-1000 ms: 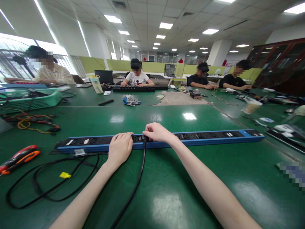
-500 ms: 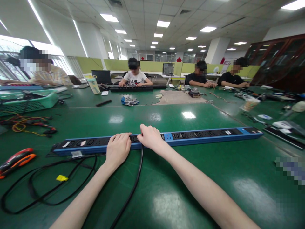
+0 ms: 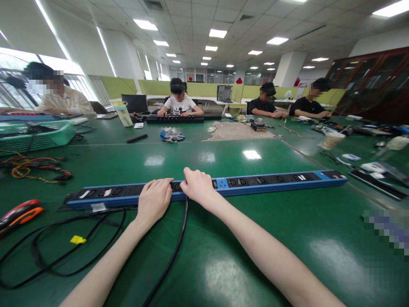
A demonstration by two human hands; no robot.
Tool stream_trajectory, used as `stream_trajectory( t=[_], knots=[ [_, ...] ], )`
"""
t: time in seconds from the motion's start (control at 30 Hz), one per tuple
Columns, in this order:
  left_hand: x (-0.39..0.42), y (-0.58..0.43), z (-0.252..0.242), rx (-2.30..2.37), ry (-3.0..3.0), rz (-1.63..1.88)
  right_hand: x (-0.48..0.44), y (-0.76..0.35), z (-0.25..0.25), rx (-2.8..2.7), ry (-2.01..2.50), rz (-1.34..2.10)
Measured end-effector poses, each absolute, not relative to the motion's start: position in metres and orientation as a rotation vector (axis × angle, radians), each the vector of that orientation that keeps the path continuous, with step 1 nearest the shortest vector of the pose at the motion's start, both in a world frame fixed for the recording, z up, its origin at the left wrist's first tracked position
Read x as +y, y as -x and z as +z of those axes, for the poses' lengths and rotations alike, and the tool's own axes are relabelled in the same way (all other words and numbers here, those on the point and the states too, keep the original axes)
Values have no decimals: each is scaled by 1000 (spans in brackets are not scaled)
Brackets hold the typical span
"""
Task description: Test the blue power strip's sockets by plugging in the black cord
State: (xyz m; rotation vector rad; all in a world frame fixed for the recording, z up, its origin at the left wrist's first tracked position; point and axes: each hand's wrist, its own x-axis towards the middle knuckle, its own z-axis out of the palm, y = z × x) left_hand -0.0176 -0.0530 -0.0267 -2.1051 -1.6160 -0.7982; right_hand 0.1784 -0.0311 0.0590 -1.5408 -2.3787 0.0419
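A long blue and black power strip [image 3: 249, 186] with several sockets lies across the green table in front of me. My left hand [image 3: 154, 198] is closed over the strip left of its middle, fingers on the far side. Just to the right, my right hand [image 3: 198, 184] is closed against the top of the strip. From under it a black power cord [image 3: 179, 243] runs down toward me; the plug end is hidden by my fingers. More black cable [image 3: 36, 251] with a yellow tag [image 3: 78, 239] lies looped at the strip's left end.
Red and orange handled pliers [image 3: 22, 216] lie at the left, near tangled wires [image 3: 28, 169] and a green basket [image 3: 41, 143]. Gloves [image 3: 172, 135] and a dark bar [image 3: 137, 138] sit farther back. Several people work around the table. Cables and parts lie at the right.
The whole view has shifted slightly to the left. Both hands keep the same places on the power strip, with no clear movement relative to it.
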Motion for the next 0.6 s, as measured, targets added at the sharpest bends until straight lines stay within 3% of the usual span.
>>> stream_trajectory(
  t=[0.6],
  knots=[
    [-58,11,-32,-1604,2088,-825,-35,-180,61,-2375,1522,7]
  ],
)
